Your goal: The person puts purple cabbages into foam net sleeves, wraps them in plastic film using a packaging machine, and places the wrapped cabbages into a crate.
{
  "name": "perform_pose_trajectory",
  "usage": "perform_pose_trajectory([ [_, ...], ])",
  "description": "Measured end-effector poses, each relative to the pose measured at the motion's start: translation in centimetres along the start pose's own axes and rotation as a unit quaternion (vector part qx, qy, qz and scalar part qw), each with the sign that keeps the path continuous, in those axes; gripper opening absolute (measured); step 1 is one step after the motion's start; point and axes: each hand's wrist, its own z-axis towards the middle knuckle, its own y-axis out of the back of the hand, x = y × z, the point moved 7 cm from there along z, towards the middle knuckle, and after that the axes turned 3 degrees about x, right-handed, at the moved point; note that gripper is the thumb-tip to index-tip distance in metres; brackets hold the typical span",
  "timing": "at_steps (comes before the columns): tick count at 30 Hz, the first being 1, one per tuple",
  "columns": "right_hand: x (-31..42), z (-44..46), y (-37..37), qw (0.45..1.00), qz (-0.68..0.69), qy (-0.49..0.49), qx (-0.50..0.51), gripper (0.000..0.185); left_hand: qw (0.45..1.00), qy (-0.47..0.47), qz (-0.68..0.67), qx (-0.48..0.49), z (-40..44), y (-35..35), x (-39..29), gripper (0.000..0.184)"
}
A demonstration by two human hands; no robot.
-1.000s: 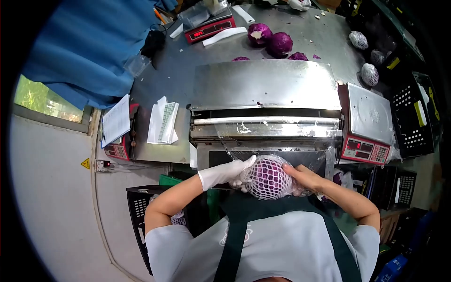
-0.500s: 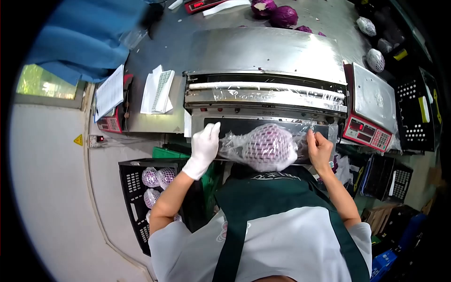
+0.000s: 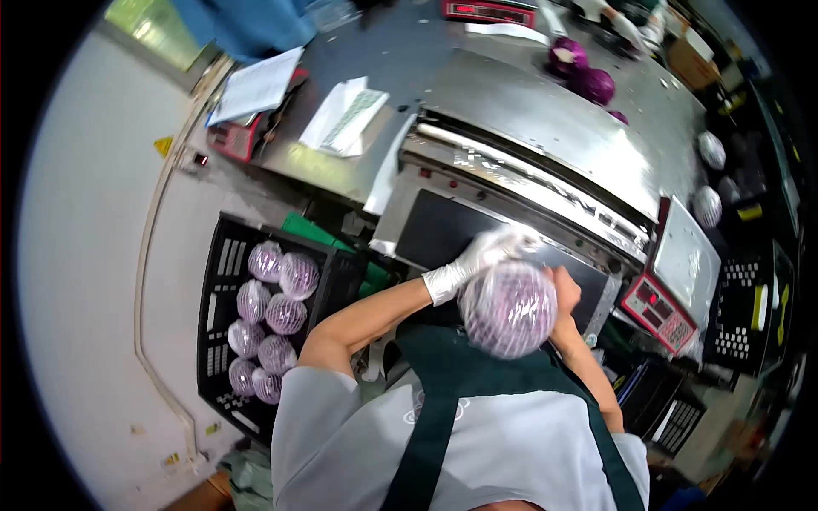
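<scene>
A red cabbage (image 3: 509,311) in a white foam net and clear film is lifted close in front of my apron. My left hand (image 3: 494,251), in a white glove, is closed at the cabbage's far side, its fingers somewhat blurred against the film. On the right side, my bare right hand (image 3: 564,296) is curled and closed against the wrapped cabbage, partly hidden by it. Just beyond them lies the dark plate (image 3: 439,230) of the film wrapping machine (image 3: 532,175), with its film roll along the back.
At left, a black crate (image 3: 223,294) holds several netted cabbages (image 3: 298,276). A red scale (image 3: 660,311) stands right of the machine, another with papers (image 3: 256,89) at upper left. Bare red cabbages (image 3: 592,85) lie on the steel table; a co-worker's gloved hand (image 3: 630,34) shows behind.
The cabbage has turned and come nearer my body. My left hand has moved right from the film's left end to the cabbage's far side, and the view has tilted and swung left.
</scene>
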Motion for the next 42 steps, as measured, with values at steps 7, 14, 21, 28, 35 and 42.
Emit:
perform_pose_trajectory([
  [7,10.5,12.8,8.0,0.903,0.329,0.271,-0.060,0.035,0.940,0.293,-0.094,0.147,-4.6,-6.2,-4.6,0.044],
  [14,21.8,9.0,-4.2,0.590,0.528,0.240,0.562,0.043,0.970,0.220,-0.087,-0.049,-7.5,-3.0,1.0,0.038],
  [21,9.7,1.8,-8.7,0.426,0.698,-0.227,0.528,0.044,0.948,0.195,-0.159,-0.197,-16.4,0.7,-2.1,0.051],
  [28,12.9,-1.4,-15.9,0.396,0.611,-0.595,0.340,0.062,0.935,-0.046,-0.191,-0.294,-20.8,3.9,-5.5,0.065],
  [35,21.0,4.8,-17.8,0.718,0.480,-0.198,0.463,0.050,0.835,-0.164,-0.171,-0.496,-36.1,13.6,-8.9,0.065],
  [42,13.7,2.0,-17.2,0.715,0.416,-0.318,0.463,0.023,0.643,0.378,0.437,-0.502,-41.5,23.0,-2.1,0.092],
])
